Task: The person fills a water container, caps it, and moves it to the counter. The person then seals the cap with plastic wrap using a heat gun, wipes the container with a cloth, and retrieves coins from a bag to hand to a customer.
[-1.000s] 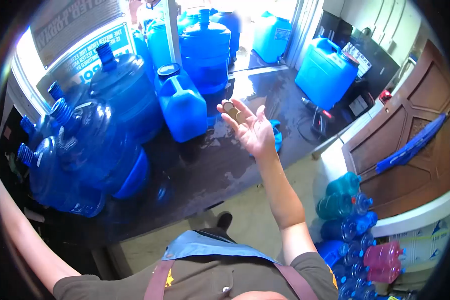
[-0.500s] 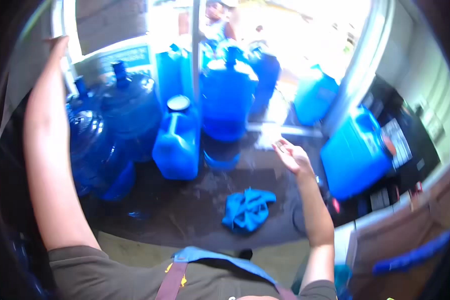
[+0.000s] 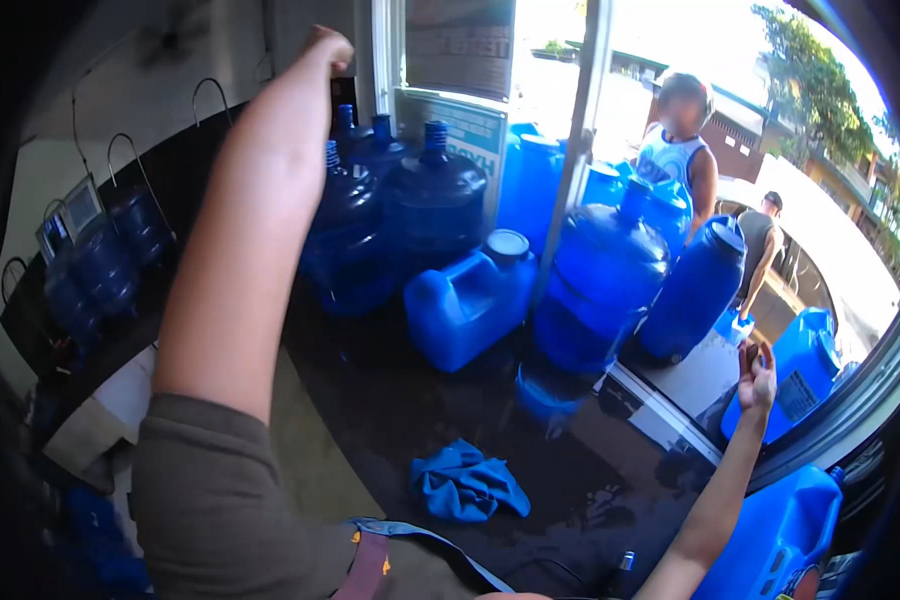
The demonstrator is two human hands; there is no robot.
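My left arm reaches up at the left, and my left hand (image 3: 330,48) is raised beside the window frame, its fingers curled; what they hold, if anything, is hidden. At the right, my right hand (image 3: 758,378) is held up near a blue jug (image 3: 805,375) by the window opening, with dark coins (image 3: 753,353) between its fingers. A crumpled blue cloth (image 3: 468,482) lies on the dark, wet counter (image 3: 370,390). Beyond it a blue jug with a pale cap (image 3: 470,305) stands beside a large round blue bottle (image 3: 600,290).
More round bottles (image 3: 435,195) stand by the window at the left. Outside are a person in a sleeveless top (image 3: 675,160) and another person (image 3: 760,250) bending over a container. A blue jug (image 3: 770,540) is at the lower right, and a window post (image 3: 575,140) rises between containers.
The view has swung left. My left arm has risen into view, its hand now by the window frame. My right hand, still with coins, appears farther right, near the opening. Two people outside show clearly.
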